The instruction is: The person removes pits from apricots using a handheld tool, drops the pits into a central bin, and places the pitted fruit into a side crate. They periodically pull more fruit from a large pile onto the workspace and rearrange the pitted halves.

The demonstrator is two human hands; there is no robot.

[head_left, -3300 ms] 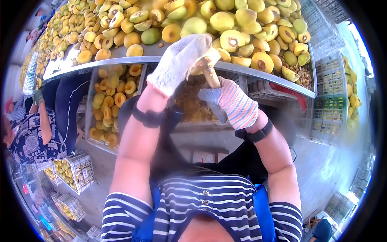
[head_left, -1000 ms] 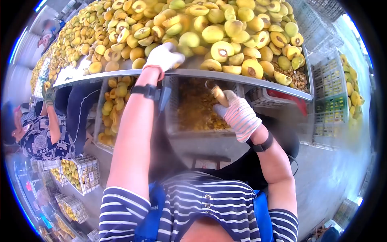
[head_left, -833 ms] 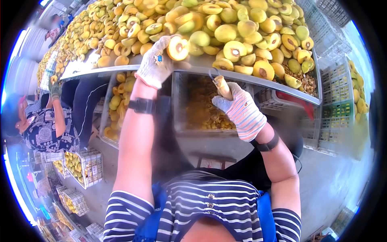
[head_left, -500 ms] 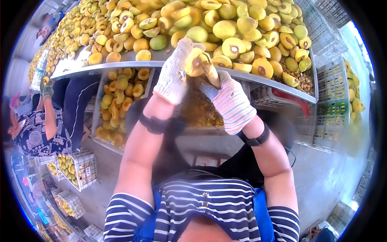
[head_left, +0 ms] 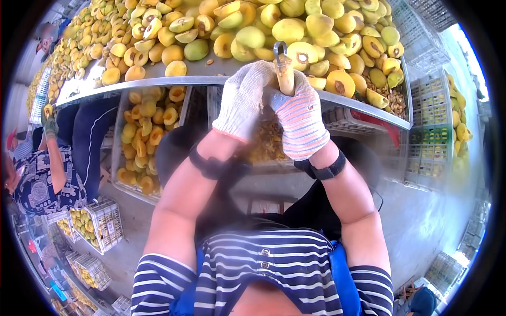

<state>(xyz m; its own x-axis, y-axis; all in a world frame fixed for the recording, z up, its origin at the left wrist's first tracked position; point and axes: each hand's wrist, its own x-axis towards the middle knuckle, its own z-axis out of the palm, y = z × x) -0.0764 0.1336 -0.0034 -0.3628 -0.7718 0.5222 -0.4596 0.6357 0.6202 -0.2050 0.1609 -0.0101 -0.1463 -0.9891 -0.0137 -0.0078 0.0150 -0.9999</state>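
My right hand (head_left: pixel 301 118), in a striped knit glove, is closed around the wooden handle of a pitting tool (head_left: pixel 285 79). The tool stands upright, with its metal loop pointing up and away from me. Beside it, my left hand (head_left: pixel 245 100), in a whitish knit glove, has its fingers curled in against the right hand. Whatever lies inside the left hand is hidden. Both hands are at the near metal edge of a table (head_left: pixel 197 80) piled with yellow stone fruit (head_left: pixel 250 37), many halved and some with the pit showing.
Below the table edge sits a crate of fruit halves (head_left: pixel 139 181), with a container of pits and scraps (head_left: pixel 266 145) between my knees. Plastic crates (head_left: pixel 429 126) stand at the right. Another person (head_left: pixel 45 179) works at the left, near more fruit-filled crates (head_left: pixel 97 224).
The fruit half visible in my left hand has gone from sight. My hands have come together, and the tool has turned so its metal loop points upward. The view has shifted slightly.
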